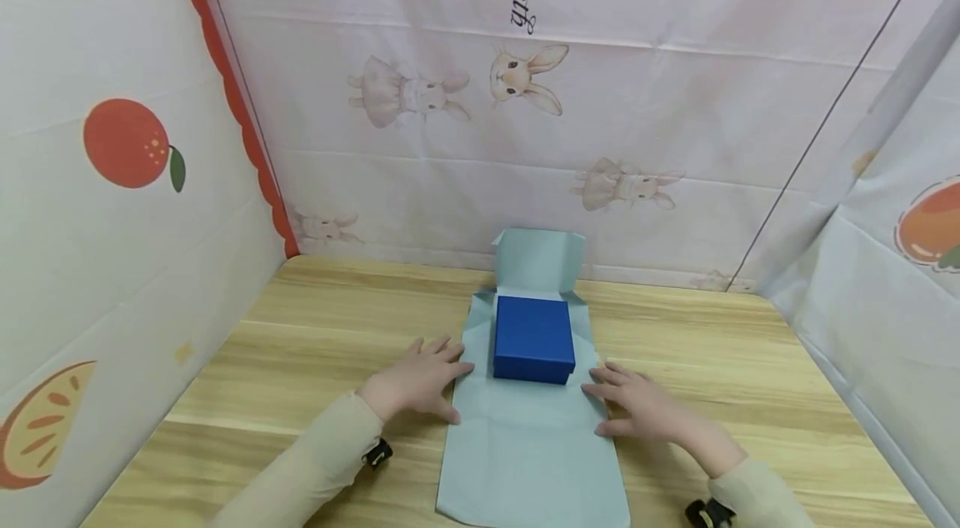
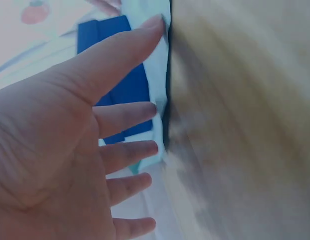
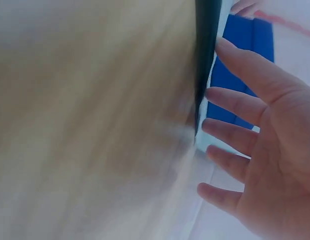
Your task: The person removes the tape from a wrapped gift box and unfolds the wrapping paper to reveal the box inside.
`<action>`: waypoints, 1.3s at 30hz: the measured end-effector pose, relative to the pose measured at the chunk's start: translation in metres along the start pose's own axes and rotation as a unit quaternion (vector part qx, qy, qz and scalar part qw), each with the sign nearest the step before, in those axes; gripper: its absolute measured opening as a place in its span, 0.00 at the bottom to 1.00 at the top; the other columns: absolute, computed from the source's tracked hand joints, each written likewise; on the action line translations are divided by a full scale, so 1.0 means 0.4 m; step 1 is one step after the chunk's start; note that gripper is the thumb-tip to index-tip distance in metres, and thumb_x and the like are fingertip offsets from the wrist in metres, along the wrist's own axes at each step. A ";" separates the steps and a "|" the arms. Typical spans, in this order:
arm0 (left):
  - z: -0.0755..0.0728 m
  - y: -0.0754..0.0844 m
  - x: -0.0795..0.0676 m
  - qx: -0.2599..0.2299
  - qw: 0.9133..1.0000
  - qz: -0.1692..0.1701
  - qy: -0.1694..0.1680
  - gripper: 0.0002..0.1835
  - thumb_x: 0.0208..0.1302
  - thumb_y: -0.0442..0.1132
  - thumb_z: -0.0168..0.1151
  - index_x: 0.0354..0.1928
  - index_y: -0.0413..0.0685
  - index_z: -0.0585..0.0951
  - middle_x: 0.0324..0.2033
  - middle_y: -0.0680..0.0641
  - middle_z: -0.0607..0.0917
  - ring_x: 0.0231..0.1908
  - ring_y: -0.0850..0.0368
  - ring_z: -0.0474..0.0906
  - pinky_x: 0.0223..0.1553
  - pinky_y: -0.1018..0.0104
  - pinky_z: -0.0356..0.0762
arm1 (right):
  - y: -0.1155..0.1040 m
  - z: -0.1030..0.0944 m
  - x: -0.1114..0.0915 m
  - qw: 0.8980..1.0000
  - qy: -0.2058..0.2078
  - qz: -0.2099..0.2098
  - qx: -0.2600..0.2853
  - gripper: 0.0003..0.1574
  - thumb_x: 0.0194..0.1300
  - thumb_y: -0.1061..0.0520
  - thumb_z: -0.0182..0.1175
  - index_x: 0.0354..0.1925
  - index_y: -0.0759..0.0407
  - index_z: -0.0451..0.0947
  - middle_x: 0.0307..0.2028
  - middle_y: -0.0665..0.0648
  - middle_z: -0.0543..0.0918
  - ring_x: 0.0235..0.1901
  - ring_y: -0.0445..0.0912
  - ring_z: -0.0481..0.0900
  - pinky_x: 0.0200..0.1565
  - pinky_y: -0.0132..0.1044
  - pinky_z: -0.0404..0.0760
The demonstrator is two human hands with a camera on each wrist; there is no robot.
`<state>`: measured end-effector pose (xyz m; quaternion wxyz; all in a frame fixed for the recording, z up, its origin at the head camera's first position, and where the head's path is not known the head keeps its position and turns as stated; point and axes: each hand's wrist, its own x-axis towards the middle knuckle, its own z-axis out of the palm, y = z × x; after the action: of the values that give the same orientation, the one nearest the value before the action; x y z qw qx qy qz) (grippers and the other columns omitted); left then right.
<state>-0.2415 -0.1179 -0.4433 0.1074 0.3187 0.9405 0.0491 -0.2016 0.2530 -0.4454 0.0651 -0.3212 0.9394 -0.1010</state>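
Note:
A dark blue lidded box [image 1: 533,332] sits on a long sheet of light blue paper [image 1: 528,457], toward the sheet's far end. Beyond the box, the paper's far flap [image 1: 538,261] stands up against the backdrop. My left hand [image 1: 420,382] is at the sheet's left edge, fingers spread, thumb and fingertips on or close to the paper. Along the right edge lies my right hand [image 1: 637,405], its fingers likewise spread and reaching the paper's border. In both wrist views the box [image 2: 130,90] [image 3: 234,75] shows behind the fingers. Neither hand touches the box.
The wooden table [image 1: 360,295] extends on both sides of the paper. A rabbit-printed cloth [image 1: 450,203] hangs behind it. Fruit-printed cloths hang at the left [image 1: 127,261] and right [image 1: 885,320].

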 end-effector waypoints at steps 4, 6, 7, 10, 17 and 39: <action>-0.018 -0.022 0.042 0.004 1.000 -0.002 -0.002 0.45 0.49 0.63 0.72 0.69 0.54 0.71 0.72 0.42 0.64 0.74 0.37 0.52 0.68 0.30 0.51 | 0.037 -0.003 0.042 1.000 0.008 0.004 -0.013 0.40 0.62 0.38 0.63 0.64 0.60 0.73 0.66 0.69 0.71 0.67 0.71 0.63 0.58 0.70 0.67; -0.023 -0.035 0.065 0.007 1.000 -0.004 -0.001 0.46 0.48 0.64 0.72 0.69 0.55 0.70 0.72 0.42 0.64 0.74 0.37 0.53 0.67 0.30 0.52 | 0.057 -0.004 0.063 1.000 0.006 0.012 -0.006 0.40 0.62 0.38 0.63 0.65 0.60 0.72 0.67 0.69 0.70 0.68 0.70 0.62 0.60 0.69 0.66; -0.025 -0.041 0.077 0.007 1.000 -0.005 0.000 0.47 0.48 0.64 0.72 0.70 0.55 0.69 0.72 0.42 0.64 0.74 0.37 0.53 0.67 0.29 0.52 | 0.067 -0.005 0.074 1.000 0.007 0.016 -0.003 0.40 0.62 0.39 0.63 0.65 0.60 0.72 0.67 0.69 0.69 0.68 0.70 0.62 0.61 0.69 0.65; -0.029 -0.059 0.114 0.007 1.000 -0.011 0.001 0.48 0.47 0.65 0.72 0.71 0.56 0.68 0.73 0.42 0.63 0.74 0.38 0.53 0.67 0.29 0.52 | 0.095 -0.008 0.109 1.000 0.020 0.023 -0.003 0.40 0.63 0.40 0.63 0.65 0.60 0.71 0.67 0.68 0.69 0.69 0.68 0.62 0.62 0.68 0.65; -0.044 -0.083 0.181 0.011 1.000 -0.028 -0.001 0.50 0.48 0.66 0.71 0.72 0.57 0.65 0.74 0.43 0.60 0.74 0.39 0.52 0.68 0.30 0.52 | 0.128 -0.029 0.189 0.999 0.035 0.037 -0.020 0.42 0.63 0.44 0.64 0.69 0.60 0.66 0.70 0.66 0.65 0.72 0.67 0.56 0.66 0.67 0.60; -0.088 -0.105 0.252 -0.007 0.991 -0.086 -0.102 0.65 0.41 0.69 0.73 0.77 0.68 0.45 0.78 0.47 0.41 0.77 0.41 0.38 0.69 0.36 0.55 | 0.204 -0.035 0.276 0.994 -0.037 0.099 0.011 0.58 0.58 0.35 0.66 0.75 0.56 0.53 0.75 0.67 0.51 0.75 0.69 0.39 0.70 0.70 0.44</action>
<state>-0.3524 -0.0905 -0.4331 0.2087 0.2389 0.9483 0.0130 -0.3391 0.2500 -0.4570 0.1133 -0.2295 0.9623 -0.0918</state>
